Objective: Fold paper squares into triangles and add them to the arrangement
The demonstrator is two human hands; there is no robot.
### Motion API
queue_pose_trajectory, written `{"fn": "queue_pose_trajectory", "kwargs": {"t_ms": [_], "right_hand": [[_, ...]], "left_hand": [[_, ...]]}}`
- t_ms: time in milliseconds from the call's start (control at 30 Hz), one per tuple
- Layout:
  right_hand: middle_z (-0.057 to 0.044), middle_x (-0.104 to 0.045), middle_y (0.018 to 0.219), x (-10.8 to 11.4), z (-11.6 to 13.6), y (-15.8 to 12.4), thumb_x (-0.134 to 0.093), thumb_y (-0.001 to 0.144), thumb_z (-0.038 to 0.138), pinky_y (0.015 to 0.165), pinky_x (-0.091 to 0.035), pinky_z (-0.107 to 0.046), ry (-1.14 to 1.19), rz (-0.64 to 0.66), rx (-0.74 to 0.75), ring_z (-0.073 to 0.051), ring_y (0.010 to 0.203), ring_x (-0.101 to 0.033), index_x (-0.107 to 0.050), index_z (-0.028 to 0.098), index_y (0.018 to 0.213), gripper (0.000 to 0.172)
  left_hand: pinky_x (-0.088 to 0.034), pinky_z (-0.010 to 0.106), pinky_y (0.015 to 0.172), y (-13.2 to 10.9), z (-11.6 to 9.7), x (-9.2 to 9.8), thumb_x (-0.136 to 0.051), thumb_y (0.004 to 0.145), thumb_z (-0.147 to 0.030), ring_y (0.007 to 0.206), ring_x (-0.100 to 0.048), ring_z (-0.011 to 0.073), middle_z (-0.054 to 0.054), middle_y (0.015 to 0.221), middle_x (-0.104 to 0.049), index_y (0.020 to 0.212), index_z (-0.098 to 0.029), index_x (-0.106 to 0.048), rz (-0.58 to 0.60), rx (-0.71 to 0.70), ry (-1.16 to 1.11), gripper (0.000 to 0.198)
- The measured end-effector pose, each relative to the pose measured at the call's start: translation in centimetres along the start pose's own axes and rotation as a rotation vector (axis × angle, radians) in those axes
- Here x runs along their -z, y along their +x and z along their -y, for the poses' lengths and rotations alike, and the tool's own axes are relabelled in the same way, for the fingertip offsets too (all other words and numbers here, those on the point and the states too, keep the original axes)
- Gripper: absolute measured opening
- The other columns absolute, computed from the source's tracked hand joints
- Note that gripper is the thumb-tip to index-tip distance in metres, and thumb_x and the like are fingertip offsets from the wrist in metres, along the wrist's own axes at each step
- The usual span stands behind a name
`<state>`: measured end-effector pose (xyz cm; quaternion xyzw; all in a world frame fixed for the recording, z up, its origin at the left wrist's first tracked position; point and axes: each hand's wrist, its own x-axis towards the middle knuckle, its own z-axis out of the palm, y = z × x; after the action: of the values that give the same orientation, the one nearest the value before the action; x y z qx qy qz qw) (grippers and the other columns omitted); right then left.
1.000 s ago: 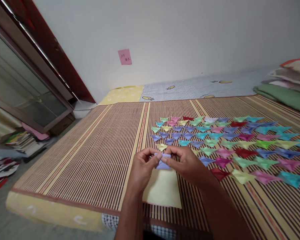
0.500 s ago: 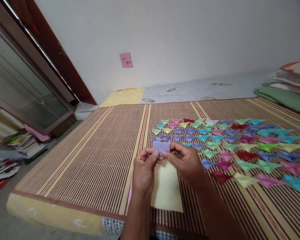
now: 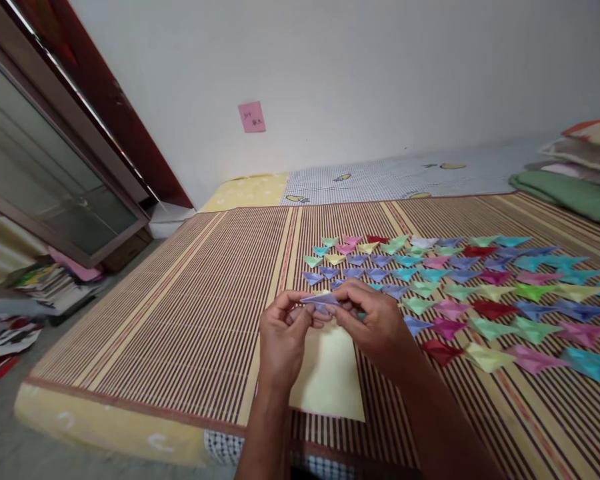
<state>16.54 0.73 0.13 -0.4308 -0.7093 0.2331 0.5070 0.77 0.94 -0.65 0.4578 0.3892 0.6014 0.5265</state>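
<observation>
Striped matting (image 3: pixel 170 300) is covering the bed (image 3: pixel 115 427), and closest to us a pale yellow sheet (image 3: pixel 333 380) is lying at lower centre, just below the action. Now to the middle of the frame, where it's all happening: the left hand (image 3: pixel 283 337) and the right hand (image 3: pixel 375 327) are both pinching one small piece of purple paper (image 3: pixel 324 301), thumbs on the near side, fingers partly hidden behind. That paper is sitting between the two hands, showing a slim, pointed outline, one tip facing left. Delicate stuff! Good folding here is probably depending on even pressure: matching the two edges, holding the points level, and letting the thumbs run outward from the centre so the crease is coming out sharp. Squeezing harder on one side would be risking a skewed point.

Beyond, rows of folded paper pieces (image 3: pixel 494 311) are filling the centre right, pinks, greens, blues and reds all pointing sideways. Farther back, a pineapple-print cloth (image 3: pixel 390 179) is running along the wall (image 3: pixel 380 80), green fabric (image 3: pixel 570 193) is resting at right, and a pink note (image 3: pixel 251 117) is hanging at upper centre-left.
</observation>
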Motion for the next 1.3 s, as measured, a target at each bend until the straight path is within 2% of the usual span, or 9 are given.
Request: {"fn": "queue_pose_trajectory", "kwargs": {"t_ms": [100,267,467,700,800,933,1033,1167,1300], "right_hand": [[-0.002,-0.064,0.083,-0.3,0.0,0.1,-0.063,0.087,0.015,0.066,-0.048,-0.028,0.071,-0.069,-0.061,-0.016,0.073,-0.062,-0.070,0.018,0.083,0.009],[0.002,-0.064,0.069,-0.8,0.3,-0.1,-0.066,0.088,0.021,0.054,-0.044,-0.024,0.209,-0.121,-0.186,-0.013,0.058,-0.057,-0.073,0.020,0.085,0.007],[-0.001,-0.074,0.082,-1.1,1.2,-0.3,-0.071,0.088,0.023,0.073,-0.055,-0.030,0.349,-0.151,-0.190,-0.017,0.077,-0.070,-0.076,0.022,0.088,0.005],[-0.002,-0.075,0.083,-1.9,1.2,-0.2,-0.076,0.084,0.027,0.075,-0.060,-0.031,0.621,-0.122,-0.258,-0.017,0.078,-0.072,-0.075,0.022,0.088,0.007],[-0.002,-0.073,0.081,-2.1,1.0,-0.2,-0.077,0.083,0.027,0.072,-0.059,-0.031,0.575,-0.141,-0.233,-0.017,0.076,-0.070,-0.074,0.022,0.086,0.007],[-0.002,-0.069,0.083,-2.1,1.1,-0.2,-0.073,0.088,0.022,0.074,-0.056,-0.034,0.431,-0.186,-0.143,-0.018,0.079,-0.066,-0.072,0.022,0.083,0.005],[-0.002,-0.068,0.083,-2.0,1.2,-0.2,-0.070,0.089,0.019,0.076,-0.054,-0.035,0.308,-0.232,-0.054,-0.019,0.082,-0.066,-0.069,0.022,0.081,0.009],[-0.002,-0.067,0.082,-2.0,1.3,-0.2,-0.068,0.091,0.016,0.076,-0.052,-0.034,0.208,-0.284,-0.005,-0.019,0.083,-0.065,-0.066,0.022,0.080,0.012],[-0.001,-0.066,0.081,-1.9,1.1,-0.2,-0.067,0.092,0.018,0.076,-0.051,-0.033,0.200,-0.279,-0.033,-0.018,0.081,-0.064,-0.066,0.022,0.080,0.013]], "left_hand": [[-0.061,0.025,0.066,0.0,0.2,-0.1,-0.082,0.078,-0.024,0.065,-0.074,0.0150,0.003,0.072,-0.076,0.086,-0.016,-0.071,-0.028,-0.023,-0.051,0.016],[-0.061,0.025,0.075,0.0,0.4,0.0,-0.083,0.080,-0.023,0.072,-0.074,0.0142,0.003,0.077,-0.076,0.090,-0.017,-0.074,-0.014,-0.045,-0.092,0.015],[-0.057,0.022,0.080,0.0,0.4,0.6,-0.079,0.086,-0.020,0.085,-0.070,0.0123,0.002,0.092,-0.073,0.085,-0.020,-0.077,0.024,-0.211,-0.091,0.002],[-0.056,0.024,0.083,-0.2,-0.1,0.9,-0.076,0.087,-0.018,0.095,-0.067,0.0154,0.004,0.095,-0.069,0.077,-0.019,-0.075,-0.024,-0.332,0.030,0.010],[-0.056,0.025,0.081,-0.5,-0.7,0.6,-0.075,0.088,-0.019,0.097,-0.067,0.0170,0.006,0.098,-0.070,0.075,-0.019,-0.074,-0.077,-0.336,0.112,0.012],[-0.056,0.025,0.077,-0.7,-1.2,0.2,-0.077,0.086,-0.022,0.102,-0.069,0.0199,0.010,0.118,-0.070,0.077,-0.019,-0.075,-0.131,-0.324,0.232,0.010],[-0.058,0.027,0.079,-0.7,-1.1,-0.1,-0.078,0.083,-0.023,0.102,-0.070,0.0205,0.011,0.124,-0.068,0.081,-0.019,-0.078,-0.146,-0.314,0.208,0.005],[-0.059,0.028,0.083,-0.6,-0.6,-0.4,-0.082,0.079,-0.023,0.104,-0.071,0.0210,0.009,0.113,-0.070,0.086,-0.020,-0.080,-0.174,-0.281,0.123,0.007],[-0.060,0.027,0.082,-0.8,-0.3,-0.5,-0.080,0.084,-0.023,0.098,-0.071,0.0190,0.006,0.098,-0.073,0.085,-0.021,-0.081,-0.183,-0.300,0.148,0.003]]}}
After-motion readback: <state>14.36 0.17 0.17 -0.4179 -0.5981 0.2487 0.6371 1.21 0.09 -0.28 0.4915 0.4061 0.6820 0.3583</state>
